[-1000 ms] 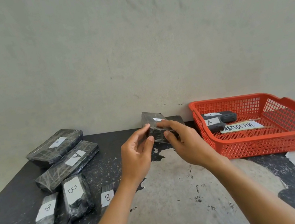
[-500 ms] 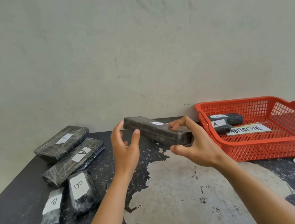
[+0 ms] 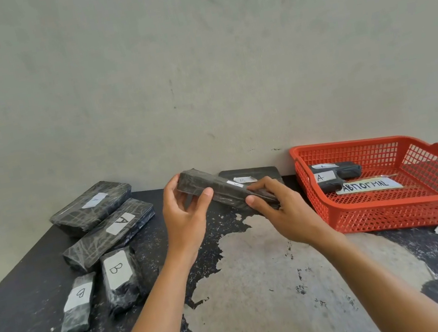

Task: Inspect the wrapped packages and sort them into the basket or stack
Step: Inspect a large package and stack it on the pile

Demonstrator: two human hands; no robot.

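Observation:
I hold a long black wrapped package (image 3: 222,190) above the table's middle, tilted down to the right. My left hand (image 3: 184,218) grips its far left end, and my right hand (image 3: 280,207) grips its near right end. A red basket (image 3: 395,210) stands at the right with two black packages (image 3: 333,175) marked A and a paper slip (image 3: 369,185) reading ABNORMAL. At the left lie two large packages marked A (image 3: 111,228) and two small ones marked B (image 3: 118,274). Behind the held one lies a flat package (image 3: 254,175) with a white label.
The table (image 3: 263,289) is black with worn pale patches. A plain wall (image 3: 194,67) rises right behind the table's far edge. The table's left edge runs diagonally near the left packages.
The package went from a bunched, end-on pose to lengthwise between both hands. My left hand has closed on its far end. A flat package behind it has come into sight.

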